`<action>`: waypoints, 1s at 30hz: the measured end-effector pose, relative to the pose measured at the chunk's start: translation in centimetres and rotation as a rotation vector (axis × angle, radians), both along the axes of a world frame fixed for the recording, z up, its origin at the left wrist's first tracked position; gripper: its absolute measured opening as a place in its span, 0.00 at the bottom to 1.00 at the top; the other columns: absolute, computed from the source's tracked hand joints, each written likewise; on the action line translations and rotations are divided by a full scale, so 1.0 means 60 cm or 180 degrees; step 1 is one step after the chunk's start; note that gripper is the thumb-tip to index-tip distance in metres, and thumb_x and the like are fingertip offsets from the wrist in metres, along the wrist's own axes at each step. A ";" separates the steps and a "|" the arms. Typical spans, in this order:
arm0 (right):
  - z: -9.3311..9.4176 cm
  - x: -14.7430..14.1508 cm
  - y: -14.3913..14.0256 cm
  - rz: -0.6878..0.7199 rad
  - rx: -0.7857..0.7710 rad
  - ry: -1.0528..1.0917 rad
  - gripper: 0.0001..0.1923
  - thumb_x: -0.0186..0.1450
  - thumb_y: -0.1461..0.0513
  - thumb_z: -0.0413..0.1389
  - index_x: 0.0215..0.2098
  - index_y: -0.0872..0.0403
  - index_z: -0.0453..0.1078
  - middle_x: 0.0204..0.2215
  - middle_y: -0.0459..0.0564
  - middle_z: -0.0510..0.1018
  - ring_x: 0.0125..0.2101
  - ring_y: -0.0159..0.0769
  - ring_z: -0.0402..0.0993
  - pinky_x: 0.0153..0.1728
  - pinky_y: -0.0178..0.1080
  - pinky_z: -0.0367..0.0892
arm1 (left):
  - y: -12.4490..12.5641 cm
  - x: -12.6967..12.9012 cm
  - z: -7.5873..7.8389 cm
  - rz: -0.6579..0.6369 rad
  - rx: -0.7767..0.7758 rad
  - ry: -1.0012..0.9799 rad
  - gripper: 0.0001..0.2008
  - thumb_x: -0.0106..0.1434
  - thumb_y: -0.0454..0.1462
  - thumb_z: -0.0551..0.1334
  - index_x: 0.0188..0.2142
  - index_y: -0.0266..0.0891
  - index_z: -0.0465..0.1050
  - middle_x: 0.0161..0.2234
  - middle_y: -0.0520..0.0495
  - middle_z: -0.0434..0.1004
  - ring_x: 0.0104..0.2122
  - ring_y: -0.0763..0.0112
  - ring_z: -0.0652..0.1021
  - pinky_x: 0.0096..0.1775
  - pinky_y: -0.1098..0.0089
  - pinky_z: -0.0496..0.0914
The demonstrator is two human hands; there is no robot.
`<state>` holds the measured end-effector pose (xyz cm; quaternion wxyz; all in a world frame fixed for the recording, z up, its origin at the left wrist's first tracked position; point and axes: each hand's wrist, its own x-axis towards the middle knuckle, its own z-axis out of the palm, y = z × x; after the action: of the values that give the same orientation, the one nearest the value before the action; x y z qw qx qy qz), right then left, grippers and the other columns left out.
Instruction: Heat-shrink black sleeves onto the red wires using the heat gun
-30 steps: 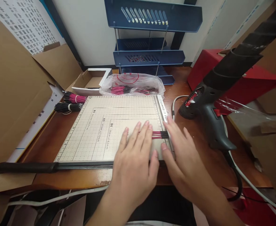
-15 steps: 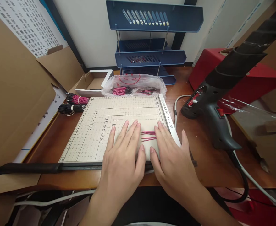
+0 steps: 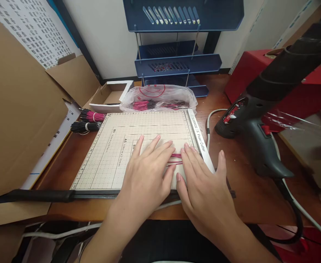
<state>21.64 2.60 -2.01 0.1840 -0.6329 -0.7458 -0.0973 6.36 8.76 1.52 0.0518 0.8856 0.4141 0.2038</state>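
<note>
A few pink wires (image 3: 177,156) lie right of centre in the frame, running crosswise on the paper cutter (image 3: 97,157). We see the left hand (image 3: 148,173) over their left ends, its fingers extended and loosely spread; the right hand (image 3: 201,179) lies flat over their right part, fingers straight. Neither is clenched; we judge that light pressure keeps the strands level and aligned. The cutter's printed grid offers straight lines beneath them. Beyond its upper left corner we note a pink bundle (image 3: 93,116) and a black bundle (image 3: 86,126), each banded, presumably against scattering. A plastic bag (image 3: 174,94) holds more wires at upper centre. At right, a heat gun (image 3: 270,157) stands clear of both hands above the bench (image 3: 221,146).
</note>
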 end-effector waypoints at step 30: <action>-0.002 -0.001 0.001 -0.0100 0.0041 -0.0038 0.26 0.76 0.60 0.41 0.64 0.66 0.66 0.66 0.58 0.65 0.65 0.46 0.64 0.70 0.61 0.29 | 0.023 0.026 -0.002 -0.0178 0.1262 0.1049 0.10 0.68 0.32 0.60 0.29 0.37 0.73 0.27 0.45 0.74 0.31 0.56 0.72 0.35 0.57 0.62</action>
<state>21.59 2.67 -2.15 0.1820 -0.6427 -0.7362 -0.1086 7.90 10.12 1.38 -0.1853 0.9108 0.3443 0.1325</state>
